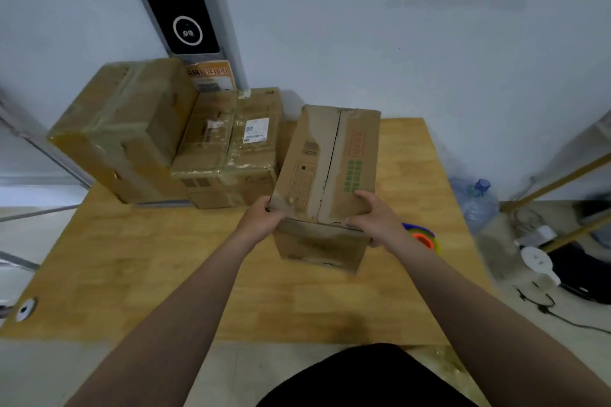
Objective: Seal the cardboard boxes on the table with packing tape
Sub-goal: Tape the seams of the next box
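Observation:
A long brown cardboard box (325, 162) with red and green print stands in the middle of the wooden table (165, 274), its two top flaps meeting along a bare centre seam. My left hand (263, 216) grips its near left corner. My right hand (373, 216) grips the near right edge, fingers curled over the top flap. A roll of packing tape (425, 238) on a blue and orange holder lies on the table just right of the box, partly hidden behind my right wrist.
Two boxes wrapped in clear tape sit at the table's back left: a large one (122, 132) and a lower one (228, 145) with a white label. A water bottle (479, 205), cables and a white device (539, 263) lie on the floor to the right. A wall stands behind.

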{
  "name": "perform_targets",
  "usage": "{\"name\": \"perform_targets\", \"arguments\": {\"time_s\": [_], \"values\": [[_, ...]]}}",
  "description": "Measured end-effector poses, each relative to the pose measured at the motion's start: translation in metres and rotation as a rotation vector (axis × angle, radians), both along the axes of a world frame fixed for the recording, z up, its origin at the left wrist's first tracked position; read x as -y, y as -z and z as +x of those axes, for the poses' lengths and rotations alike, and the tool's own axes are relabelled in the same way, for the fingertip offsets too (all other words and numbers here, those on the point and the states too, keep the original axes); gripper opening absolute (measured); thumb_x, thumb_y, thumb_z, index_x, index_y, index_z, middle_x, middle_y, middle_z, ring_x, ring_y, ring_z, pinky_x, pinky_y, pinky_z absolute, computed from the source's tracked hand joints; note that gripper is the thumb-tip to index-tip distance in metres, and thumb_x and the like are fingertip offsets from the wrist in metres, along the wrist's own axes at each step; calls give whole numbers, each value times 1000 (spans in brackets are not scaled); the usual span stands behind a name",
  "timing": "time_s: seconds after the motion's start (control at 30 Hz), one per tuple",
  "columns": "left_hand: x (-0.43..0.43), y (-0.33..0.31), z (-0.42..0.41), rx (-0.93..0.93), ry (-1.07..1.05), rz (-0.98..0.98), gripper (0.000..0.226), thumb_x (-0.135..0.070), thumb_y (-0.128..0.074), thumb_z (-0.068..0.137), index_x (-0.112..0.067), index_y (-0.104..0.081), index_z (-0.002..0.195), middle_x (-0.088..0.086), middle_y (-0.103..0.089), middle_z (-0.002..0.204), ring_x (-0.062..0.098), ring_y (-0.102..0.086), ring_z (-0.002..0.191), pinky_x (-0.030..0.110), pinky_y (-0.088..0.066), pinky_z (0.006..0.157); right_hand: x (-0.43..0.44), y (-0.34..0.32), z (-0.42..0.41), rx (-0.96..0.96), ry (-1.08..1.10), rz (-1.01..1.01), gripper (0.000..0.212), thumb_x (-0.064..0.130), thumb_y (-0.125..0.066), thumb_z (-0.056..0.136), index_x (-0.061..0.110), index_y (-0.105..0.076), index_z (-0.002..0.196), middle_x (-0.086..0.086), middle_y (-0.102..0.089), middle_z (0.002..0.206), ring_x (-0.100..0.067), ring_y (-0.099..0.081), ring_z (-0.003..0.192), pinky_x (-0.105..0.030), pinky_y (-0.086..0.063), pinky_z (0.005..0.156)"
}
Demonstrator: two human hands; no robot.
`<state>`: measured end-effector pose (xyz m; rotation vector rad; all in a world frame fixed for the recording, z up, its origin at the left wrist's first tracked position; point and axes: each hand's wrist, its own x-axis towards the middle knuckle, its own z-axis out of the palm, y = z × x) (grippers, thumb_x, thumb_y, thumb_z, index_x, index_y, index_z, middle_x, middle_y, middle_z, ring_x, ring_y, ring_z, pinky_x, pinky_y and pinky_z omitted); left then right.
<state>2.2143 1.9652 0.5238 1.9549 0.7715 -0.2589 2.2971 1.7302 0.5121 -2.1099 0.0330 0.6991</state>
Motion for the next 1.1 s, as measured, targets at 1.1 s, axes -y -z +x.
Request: {"name": "perform_targets", "arguments": {"time_s": [1.1], "values": [[142, -20, -289, 23, 129, 111, 59, -37, -69, 95, -32, -27, 136, 3, -54, 118, 18, -60, 86, 39, -52, 62, 94, -15, -277, 326, -253, -118, 67, 40, -72, 88, 25, -47, 148, -9, -30, 160, -28, -8, 151, -43, -22, 121]]}}
